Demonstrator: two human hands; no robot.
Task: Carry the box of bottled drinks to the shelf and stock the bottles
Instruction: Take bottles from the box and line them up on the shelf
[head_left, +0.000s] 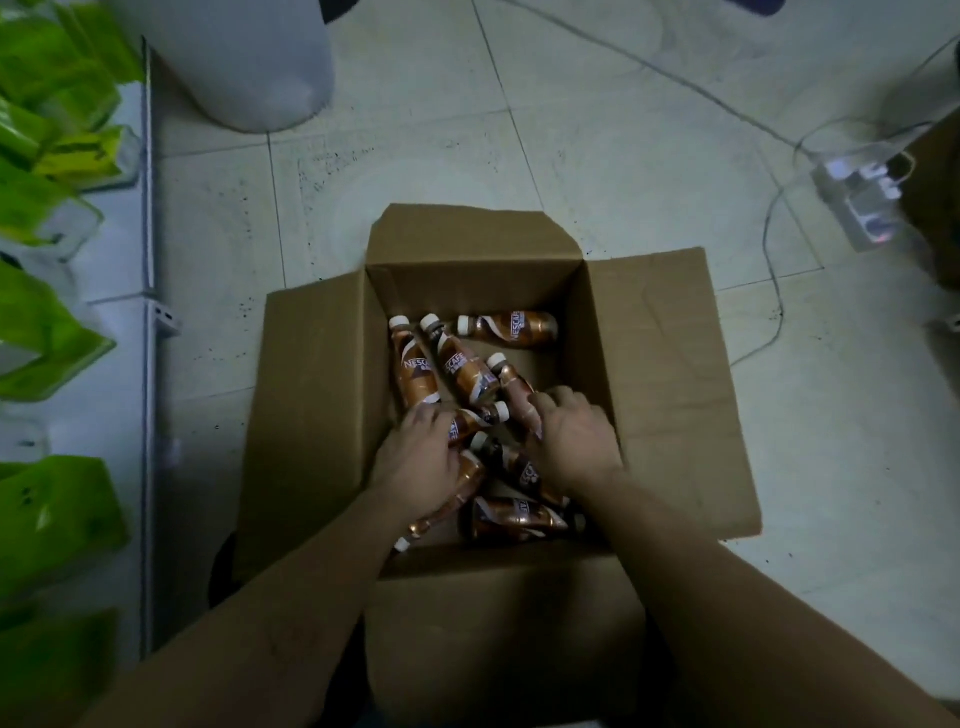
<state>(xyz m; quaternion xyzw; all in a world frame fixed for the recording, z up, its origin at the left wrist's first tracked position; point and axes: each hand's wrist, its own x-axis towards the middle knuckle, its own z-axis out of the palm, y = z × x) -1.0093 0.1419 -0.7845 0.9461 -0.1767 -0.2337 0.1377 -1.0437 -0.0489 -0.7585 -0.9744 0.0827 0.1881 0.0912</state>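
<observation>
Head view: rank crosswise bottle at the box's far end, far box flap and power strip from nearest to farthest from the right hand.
1. Crosswise bottle, inside the box, just beyond the right hand.
2. Far flap, beyond the bottle.
3. Power strip, on the floor, far right.

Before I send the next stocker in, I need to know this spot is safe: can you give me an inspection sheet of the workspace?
Surface: tiled floor, speckled with dark marks.
Job's things: cardboard box on the floor, flaps open; Nescafé bottles lie loose on their sides inside.
Clutter: white rounded container beyond the box.
Hands: left hand and right hand each curl round a bottle in the box.
Cables: power strip with plugs at right; cable trails across the floor beside the box.
Surroundings: shelf at left holding green packs.
</observation>
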